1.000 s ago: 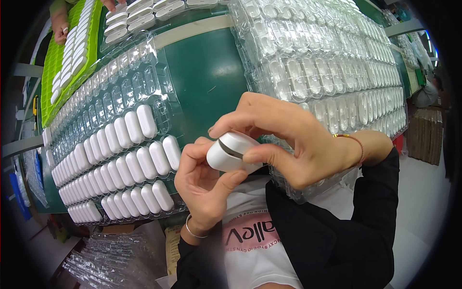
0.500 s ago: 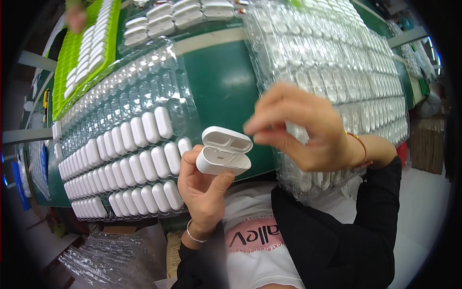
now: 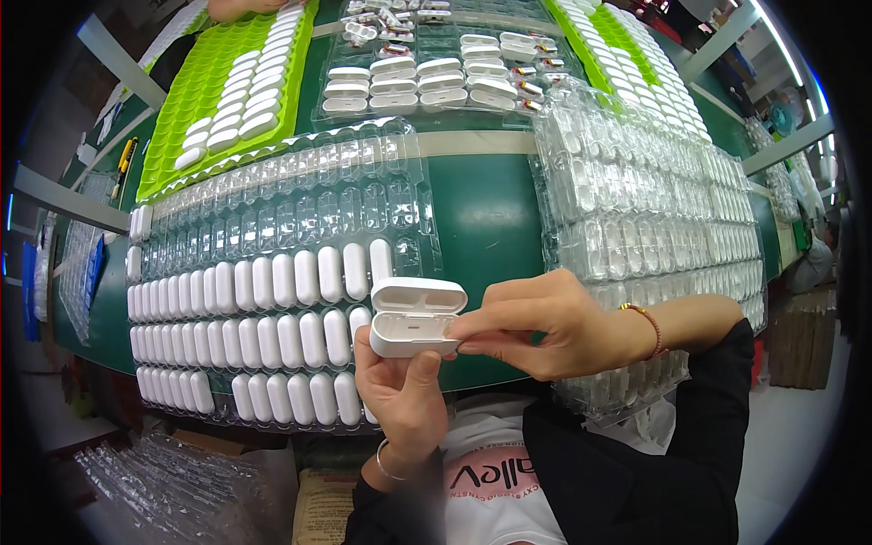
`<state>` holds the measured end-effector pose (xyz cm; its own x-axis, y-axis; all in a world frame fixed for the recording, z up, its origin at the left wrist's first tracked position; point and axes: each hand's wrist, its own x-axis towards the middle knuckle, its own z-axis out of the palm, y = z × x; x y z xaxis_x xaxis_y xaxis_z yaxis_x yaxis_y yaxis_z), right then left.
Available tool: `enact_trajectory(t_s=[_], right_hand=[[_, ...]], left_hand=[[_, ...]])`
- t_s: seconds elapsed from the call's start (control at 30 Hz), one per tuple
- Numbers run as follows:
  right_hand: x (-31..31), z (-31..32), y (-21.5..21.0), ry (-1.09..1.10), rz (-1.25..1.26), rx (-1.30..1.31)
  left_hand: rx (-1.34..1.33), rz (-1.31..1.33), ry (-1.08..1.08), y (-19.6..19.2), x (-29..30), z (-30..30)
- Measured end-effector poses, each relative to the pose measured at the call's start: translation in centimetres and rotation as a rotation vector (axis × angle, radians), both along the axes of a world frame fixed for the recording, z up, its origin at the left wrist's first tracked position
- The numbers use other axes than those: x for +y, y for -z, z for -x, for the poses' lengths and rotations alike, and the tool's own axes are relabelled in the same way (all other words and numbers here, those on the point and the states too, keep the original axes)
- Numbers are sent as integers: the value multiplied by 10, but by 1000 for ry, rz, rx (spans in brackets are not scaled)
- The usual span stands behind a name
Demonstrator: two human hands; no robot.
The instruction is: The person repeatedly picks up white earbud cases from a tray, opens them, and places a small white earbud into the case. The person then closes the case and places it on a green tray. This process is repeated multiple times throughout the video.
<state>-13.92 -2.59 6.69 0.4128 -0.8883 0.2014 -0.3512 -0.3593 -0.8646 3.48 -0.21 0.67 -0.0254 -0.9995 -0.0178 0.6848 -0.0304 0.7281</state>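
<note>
My left hand (image 3: 400, 404) holds a small white earphone charging case (image 3: 400, 346) from below, with its thumb on the front wall. The lid (image 3: 422, 295) is flipped up, showing a hollow inside with a small slot on the inner back wall. At the right end of the case, my right hand (image 3: 554, 327) pinches the rim between thumb and index finger. Its fingertips hide that corner, so any small part there cannot be seen. Rows of closed white cases (image 3: 307, 277) stand in a clear plastic tray (image 3: 300, 213) just to the left.
Stacked clear trays (image 3: 649, 209) fill the right side of the green table (image 3: 486, 218). Farther back lie open white cases (image 3: 392, 91) and green trays (image 3: 195, 109) with white pieces. Another person's hand (image 3: 243, 7) is at the far left. Plastic sheeting (image 3: 173, 490) lies low on the left.
My right hand has come down and left from above the case onto its right end. The view has shifted, showing more of the table's far side.
</note>
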Motion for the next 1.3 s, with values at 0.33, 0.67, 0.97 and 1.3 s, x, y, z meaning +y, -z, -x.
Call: enact_trajectory(t_s=[0.33,0.67,0.97,1.3], right_hand=[[-61,-11,0,-20,101,41],[-338,10,47,361,558,702],[-381,14,69,343,375,736],[-259,43,-19,78,513,650]], left_hand=[[-120,-30,-78,-2,-9,-13],[-383,166,-122,0,-5,-33],[-479,156,-153,3,-7,-42],[-1314,348,-421,-12,-47,-134]])
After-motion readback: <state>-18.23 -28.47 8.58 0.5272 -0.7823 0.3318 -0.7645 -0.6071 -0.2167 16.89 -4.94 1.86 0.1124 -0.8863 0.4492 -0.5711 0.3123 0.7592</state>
